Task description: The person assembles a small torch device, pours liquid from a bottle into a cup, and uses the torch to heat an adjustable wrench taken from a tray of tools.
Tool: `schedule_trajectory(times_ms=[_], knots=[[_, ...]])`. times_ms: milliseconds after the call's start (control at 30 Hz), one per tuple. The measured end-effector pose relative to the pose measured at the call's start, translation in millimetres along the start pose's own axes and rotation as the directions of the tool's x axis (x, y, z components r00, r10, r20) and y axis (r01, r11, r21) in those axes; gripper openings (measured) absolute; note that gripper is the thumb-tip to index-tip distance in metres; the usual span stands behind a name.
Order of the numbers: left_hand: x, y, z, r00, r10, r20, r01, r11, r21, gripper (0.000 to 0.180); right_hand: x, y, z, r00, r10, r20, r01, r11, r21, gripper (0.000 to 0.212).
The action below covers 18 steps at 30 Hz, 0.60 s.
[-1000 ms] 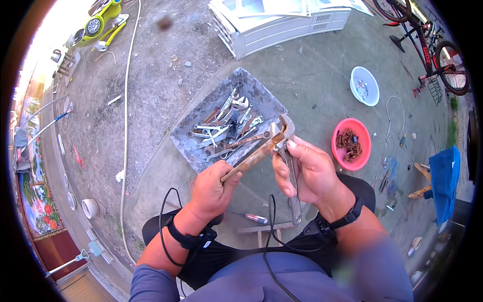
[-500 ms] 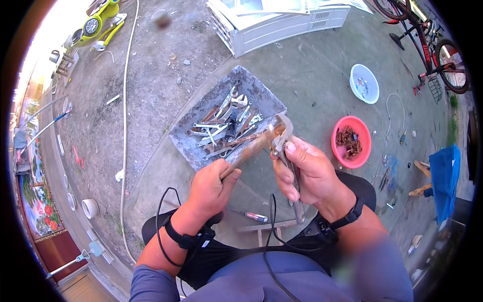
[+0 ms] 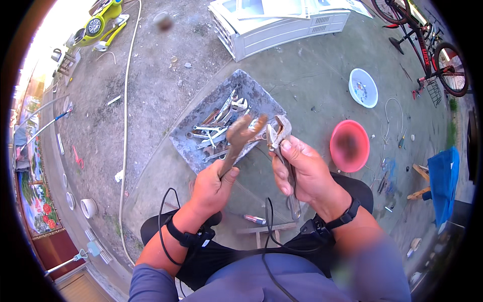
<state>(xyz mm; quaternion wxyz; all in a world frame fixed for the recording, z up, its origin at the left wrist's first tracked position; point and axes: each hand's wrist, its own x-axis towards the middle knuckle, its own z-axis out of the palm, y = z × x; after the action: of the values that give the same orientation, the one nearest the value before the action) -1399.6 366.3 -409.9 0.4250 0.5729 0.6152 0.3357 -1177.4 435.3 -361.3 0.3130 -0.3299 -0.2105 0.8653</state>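
My left hand (image 3: 210, 187) is closed around the shank of a rusty open-end wrench (image 3: 235, 147), its forked jaw pointing up and slightly blurred. In my right hand (image 3: 309, 166) is a worn metal adjustable wrench (image 3: 284, 129), head up and handle hanging below the fingers. A narrow gap separates the two tool heads, and the adjustable wrench's jaws have nothing between them. Just beyond both hands lies a grey metal tray (image 3: 264, 93) with several wrenches (image 3: 214, 132) and other tools heaped in it; the rusty wrench hides part of that heap.
To the right stand a red basin (image 3: 364, 150) with blurred brown contents and a white basin (image 3: 370, 95) holding small pieces. A screwdriver (image 3: 254, 219) lies near my knees. Further off are a white cabinet (image 3: 287, 40), a bicycle (image 3: 425, 55), a blue folding stool (image 3: 443, 181) and a hose (image 3: 126, 126).
The rusty wrench has come away from the adjustable wrench's jaws and swung left, more upright. My right hand stays nearly in place, still holding the adjustable wrench.
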Motion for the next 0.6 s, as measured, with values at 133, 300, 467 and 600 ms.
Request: schedule_trajectory(times_ms=[133,300,467,600], knots=[[11.9,-12.5,2.3,0.973,-0.231,-0.016,0.225,0.959,-0.171,0.021,3.5,4.5,-3.1,0.989,-0.038,-0.143,0.031,0.998,-0.053,0.024],[20.9,-45.0,12.2,0.846,-0.524,0.103,0.53,0.801,-0.278,0.021,5.1,4.6,-8.0,0.987,-0.021,-0.158,0.009,0.997,-0.078,0.025],[20.4,-110.2,18.8,0.712,-0.671,0.208,0.702,0.677,-0.221,0.024,7.1,2.8,-7.8,0.986,-0.029,-0.164,0.006,0.991,-0.134,0.031],[14.2,-146.5,19.5,0.622,-0.726,0.293,0.773,0.63,-0.078,0.028,6.0,2.3,-10.2,0.98,-0.031,-0.197,-0.003,0.986,-0.168,0.035]])
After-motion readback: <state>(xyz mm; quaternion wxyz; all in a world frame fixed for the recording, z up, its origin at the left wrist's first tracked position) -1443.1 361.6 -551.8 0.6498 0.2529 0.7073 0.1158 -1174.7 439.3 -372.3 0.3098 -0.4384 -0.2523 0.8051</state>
